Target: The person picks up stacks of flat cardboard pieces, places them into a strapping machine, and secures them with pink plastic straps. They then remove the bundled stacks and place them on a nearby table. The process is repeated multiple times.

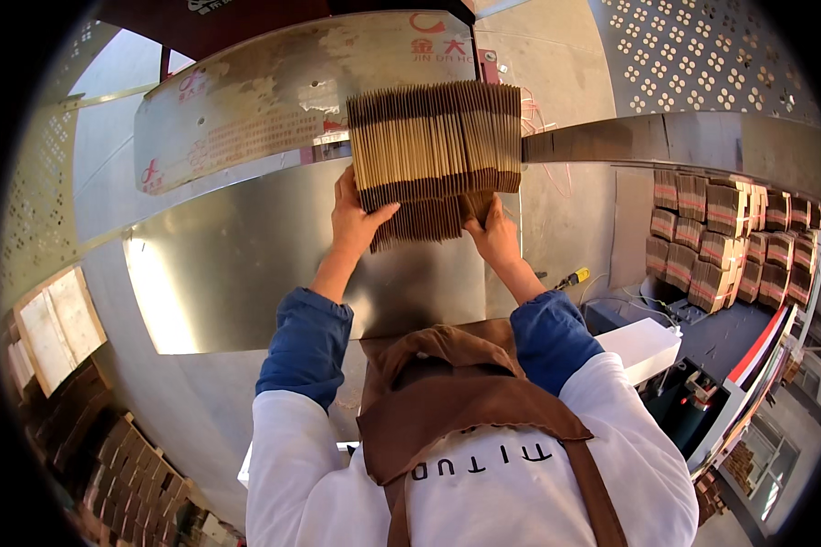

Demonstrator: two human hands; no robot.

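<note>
A thick stack of folded brown cardboard pieces (433,141), packed upright side by side, is between my hands at the metal machine's working edge. My left hand (354,217) grips its near left corner, thumb laid along the front and fingers round the side. At the near right corner my right hand (494,235) closes on the cardboard, its thumb against the front. The stack's lower front edges hang over the shiny metal table (246,246). Its underside is hidden from view.
A worn metal guard plate (246,109) with red print rises behind the table. From the stack's right side runs a metal rail (629,141). Bundled cardboard (716,232) is piled at the right, near a yellow-handled tool (575,277). More cardboard stacks (132,474) stand lower left.
</note>
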